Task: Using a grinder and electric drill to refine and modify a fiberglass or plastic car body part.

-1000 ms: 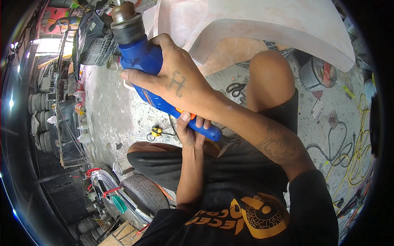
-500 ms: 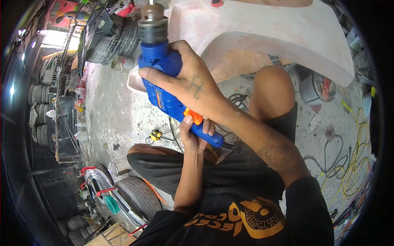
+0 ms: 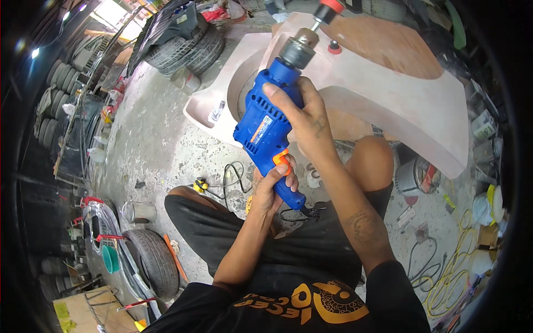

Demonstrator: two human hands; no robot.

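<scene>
A blue electric drill [image 3: 258, 130] is held in front of me, tilted with its metal chuck [image 3: 298, 49] pointing away and to the right. A shaft in the chuck carries a red and black round attachment [image 3: 330, 11], cut off by the top of the picture. My left hand [image 3: 270, 186] is wrapped round the drill's handle, with its thumb by the orange trigger [image 3: 282, 160]. My right hand [image 3: 307, 114] grips the drill body behind the chuck, thumb on top. Beyond the drill lies a large pale pinkish moulded panel [image 3: 388, 83] with a small red and black round piece [image 3: 334, 48] on it.
Stacked tyres [image 3: 186, 53] stand at the far left, and a single tyre [image 3: 152, 263] lies nearer. A yellow and black tool [image 3: 198, 185] with a cord rests on the floor. Cans and a metal bucket [image 3: 413, 178] stand right, above a coiled yellow cable [image 3: 458, 261].
The drill has shifted right and down in the picture, still in both hands. Its side has turned more into view, and the red and black attachment now shows at its tip.
</scene>
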